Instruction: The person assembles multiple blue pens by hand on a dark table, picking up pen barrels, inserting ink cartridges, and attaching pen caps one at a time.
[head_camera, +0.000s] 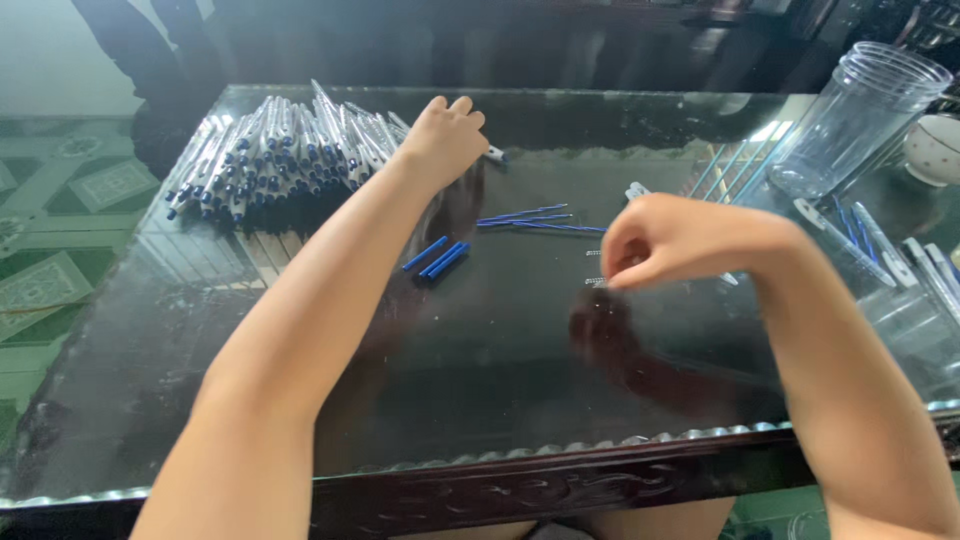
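Note:
My left hand (443, 138) reaches to the right edge of a big pile of clear pen barrels with blue tips (275, 152) at the far left of the glass-topped table (480, 400); its fingers curl over a barrel whose end pokes out to the right. My right hand (668, 240) hovers over the table's middle right with fingers pinched together; what it holds is too small to tell. Small metal springs (593, 268) lie just left of it. Three blue pen caps (440, 257) and thin blue ink refills (535, 219) lie between the hands.
A tall clear plastic jar (860, 120) lies tilted at the far right. More pen parts (900, 255) lie beside it at the right edge. A white bowl (935, 148) stands in the right corner. Green patterned floor tiles (60, 240) show to the left.

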